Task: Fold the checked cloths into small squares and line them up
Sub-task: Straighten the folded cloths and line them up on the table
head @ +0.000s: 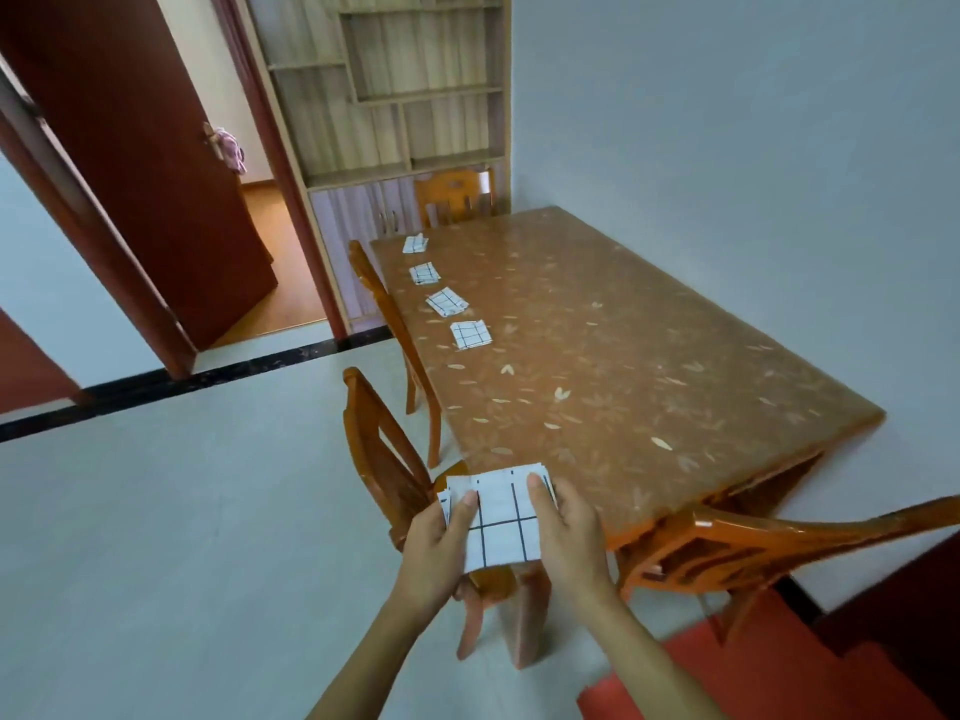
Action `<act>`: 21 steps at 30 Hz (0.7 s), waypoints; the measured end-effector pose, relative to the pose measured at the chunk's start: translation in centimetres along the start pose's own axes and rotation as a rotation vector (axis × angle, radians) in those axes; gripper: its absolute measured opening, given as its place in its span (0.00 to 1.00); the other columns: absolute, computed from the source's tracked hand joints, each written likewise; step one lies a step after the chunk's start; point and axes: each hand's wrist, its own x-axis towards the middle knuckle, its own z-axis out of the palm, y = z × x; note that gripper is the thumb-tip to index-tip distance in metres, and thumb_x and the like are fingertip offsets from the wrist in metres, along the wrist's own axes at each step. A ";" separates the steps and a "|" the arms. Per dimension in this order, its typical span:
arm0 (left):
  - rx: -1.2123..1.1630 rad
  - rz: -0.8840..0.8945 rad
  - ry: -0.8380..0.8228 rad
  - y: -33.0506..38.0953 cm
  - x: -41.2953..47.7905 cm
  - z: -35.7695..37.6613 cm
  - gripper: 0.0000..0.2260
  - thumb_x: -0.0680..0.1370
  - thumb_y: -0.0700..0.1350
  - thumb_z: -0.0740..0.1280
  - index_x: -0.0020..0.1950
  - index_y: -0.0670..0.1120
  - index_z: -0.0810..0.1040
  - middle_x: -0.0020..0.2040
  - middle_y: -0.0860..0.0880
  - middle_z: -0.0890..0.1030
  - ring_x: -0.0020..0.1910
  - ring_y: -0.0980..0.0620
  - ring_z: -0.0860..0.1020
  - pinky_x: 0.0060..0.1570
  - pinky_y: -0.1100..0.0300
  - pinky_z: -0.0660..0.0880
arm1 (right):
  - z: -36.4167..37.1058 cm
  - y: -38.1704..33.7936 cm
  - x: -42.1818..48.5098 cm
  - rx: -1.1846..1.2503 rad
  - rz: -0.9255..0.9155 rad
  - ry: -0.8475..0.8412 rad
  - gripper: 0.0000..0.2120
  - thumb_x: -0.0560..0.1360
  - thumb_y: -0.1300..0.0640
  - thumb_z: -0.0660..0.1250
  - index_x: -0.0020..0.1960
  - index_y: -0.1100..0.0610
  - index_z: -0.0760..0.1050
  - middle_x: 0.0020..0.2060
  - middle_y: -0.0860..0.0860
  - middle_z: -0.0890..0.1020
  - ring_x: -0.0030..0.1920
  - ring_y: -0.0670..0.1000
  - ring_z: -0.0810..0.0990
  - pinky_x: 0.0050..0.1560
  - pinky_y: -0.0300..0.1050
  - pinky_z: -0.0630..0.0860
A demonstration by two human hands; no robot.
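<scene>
The left hand point(439, 543) and the right hand point(569, 537) hold one white cloth with black checked lines point(501, 522) between them. It is folded into a layered rectangle and is in the air just off the near corner of the worktop point(649, 366), a brown table with a pale leaf pattern. Each grip is clamped on the cloth: the left thumb lies on its left edge and the right thumb on its upper right corner, with the other fingers hidden beneath. Under the cloth is the seat of an orange wooden chair point(384, 459).

Four small folded squares of the same checked cloth lie in a row along the worktop's left edge, apart from each other: the nearest square point(470, 334), the second square point(447, 301), the third square point(425, 273) and the farthest square point(415, 244).

Behind the worktop stands a pale wooden shelf unit point(415, 96) of open compartments with cupboard doors below. A pink rag point(232, 149) hangs at the handle of the dark red door point(130, 174).
</scene>
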 end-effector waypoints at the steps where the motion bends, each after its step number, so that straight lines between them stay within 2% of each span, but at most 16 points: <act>1: 0.001 0.005 0.006 -0.2 0.2 -1.5 0.12 0.83 0.49 0.59 0.58 0.48 0.81 0.48 0.53 0.87 0.46 0.55 0.85 0.35 0.68 0.77 | 1.4 -0.2 0.0 -0.007 0.009 -0.012 0.10 0.81 0.50 0.62 0.45 0.53 0.78 0.38 0.49 0.84 0.40 0.44 0.83 0.38 0.42 0.80; 2: 0.007 0.011 0.012 -0.3 0.5 -2.9 0.12 0.83 0.50 0.59 0.59 0.49 0.81 0.47 0.51 0.87 0.44 0.55 0.85 0.32 0.70 0.75 | 2.7 -0.3 0.2 -0.021 0.009 -0.020 0.10 0.80 0.49 0.63 0.45 0.52 0.78 0.38 0.49 0.85 0.40 0.45 0.84 0.39 0.45 0.81; 4: 0.035 0.003 0.010 -0.7 1.3 -5.7 0.12 0.84 0.52 0.58 0.59 0.51 0.80 0.44 0.51 0.86 0.37 0.55 0.84 0.27 0.69 0.72 | 5.1 -0.5 0.9 -0.040 0.010 -0.024 0.11 0.80 0.48 0.63 0.45 0.53 0.78 0.38 0.48 0.85 0.39 0.45 0.84 0.37 0.43 0.80; 7: 0.015 -0.033 -0.067 -1.4 3.4 -9.6 0.13 0.83 0.54 0.59 0.58 0.52 0.80 0.40 0.46 0.85 0.30 0.51 0.79 0.29 0.59 0.75 | 8.3 -1.0 2.8 -0.010 0.005 0.002 0.10 0.81 0.49 0.62 0.46 0.54 0.77 0.38 0.48 0.85 0.38 0.44 0.83 0.34 0.36 0.76; 10: 0.008 -0.071 -0.090 -2.2 6.3 -13.7 0.11 0.81 0.52 0.66 0.57 0.48 0.81 0.42 0.41 0.84 0.33 0.46 0.79 0.37 0.53 0.80 | 11.4 -0.8 5.7 0.025 0.024 0.019 0.11 0.81 0.49 0.62 0.47 0.55 0.75 0.37 0.49 0.84 0.37 0.43 0.83 0.33 0.36 0.75; 12: 0.026 -0.080 -0.078 -2.6 8.7 -16.4 0.09 0.79 0.48 0.69 0.56 0.46 0.81 0.42 0.40 0.84 0.34 0.47 0.81 0.38 0.53 0.81 | 13.8 -0.3 7.8 0.042 0.043 -0.010 0.09 0.81 0.48 0.62 0.49 0.53 0.76 0.40 0.47 0.85 0.40 0.44 0.84 0.36 0.41 0.79; 15: 0.047 -0.085 -0.042 -2.3 13.2 -20.1 0.08 0.80 0.45 0.68 0.56 0.44 0.81 0.40 0.46 0.84 0.34 0.49 0.82 0.38 0.57 0.80 | 17.7 0.6 11.3 0.087 0.097 -0.071 0.09 0.80 0.47 0.63 0.52 0.52 0.77 0.43 0.46 0.86 0.43 0.46 0.85 0.39 0.42 0.79; 18: 0.102 -0.097 -0.037 -1.4 18.4 -23.4 0.08 0.81 0.46 0.67 0.57 0.45 0.80 0.40 0.51 0.85 0.36 0.50 0.82 0.39 0.58 0.80 | 21.0 0.6 15.2 0.028 0.140 -0.141 0.11 0.79 0.42 0.63 0.52 0.47 0.79 0.44 0.45 0.86 0.44 0.45 0.85 0.43 0.44 0.81; 21: 0.153 -0.105 -0.063 -0.3 23.7 -26.0 0.07 0.81 0.47 0.66 0.56 0.46 0.80 0.42 0.49 0.85 0.38 0.50 0.83 0.39 0.56 0.81 | 23.4 -0.6 18.7 0.062 0.172 -0.151 0.08 0.80 0.49 0.64 0.50 0.50 0.80 0.42 0.45 0.86 0.40 0.42 0.84 0.35 0.34 0.77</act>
